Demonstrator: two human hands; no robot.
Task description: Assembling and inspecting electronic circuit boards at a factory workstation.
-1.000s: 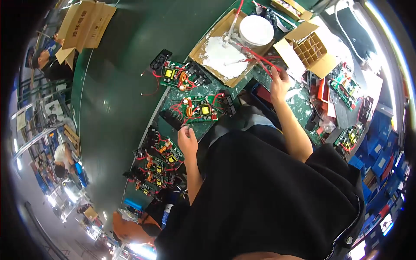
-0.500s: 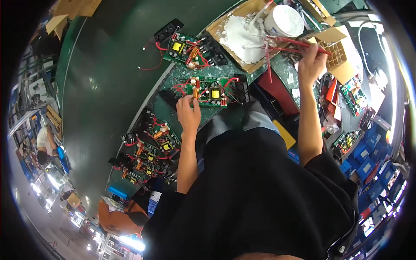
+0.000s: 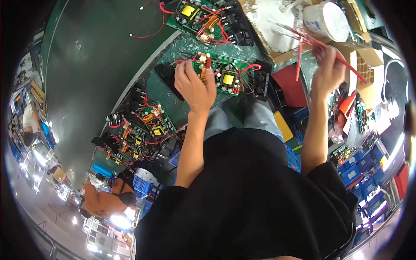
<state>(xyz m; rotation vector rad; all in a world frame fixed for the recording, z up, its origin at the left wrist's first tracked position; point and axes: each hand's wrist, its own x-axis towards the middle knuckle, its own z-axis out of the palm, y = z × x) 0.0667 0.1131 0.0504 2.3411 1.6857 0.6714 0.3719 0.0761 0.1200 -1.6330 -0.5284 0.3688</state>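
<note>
A green circuit board (image 3: pixel 223 65) with a yellow-topped transformer, orange coils and red wires lies before me on the bench. At its left end is my left hand (image 3: pixel 195 89), thumb near an orange coil and fingers spread over the board's edge beside a black panel (image 3: pixel 170 80); fingertip contact is hard to make out. My right hand (image 3: pixel 329 73) is closed round a long thin red tool (image 3: pixel 356 73), apparently two-pronged. Its tip points towards white paste (image 3: pixel 275 28) on a cardboard sheet. Another red-handled stick (image 3: pixel 298 65) leans out of the paste.
A white tub (image 3: pixel 327 21) stands beside the paste, with a divided cardboard box (image 3: pixel 368 65) nearby. Another wired board (image 3: pixel 197 19) lies beyond mine. Several boards (image 3: pixel 136 134) are heaped at left, past which a person in orange (image 3: pixel 106 199) works. A dark green surface (image 3: pixel 95 65) stretches along the left.
My left hand has moved further over the board's left end, its fingers spreading. My right hand still grips the red tool, now more steeply slanted. The whole view has shifted.
</note>
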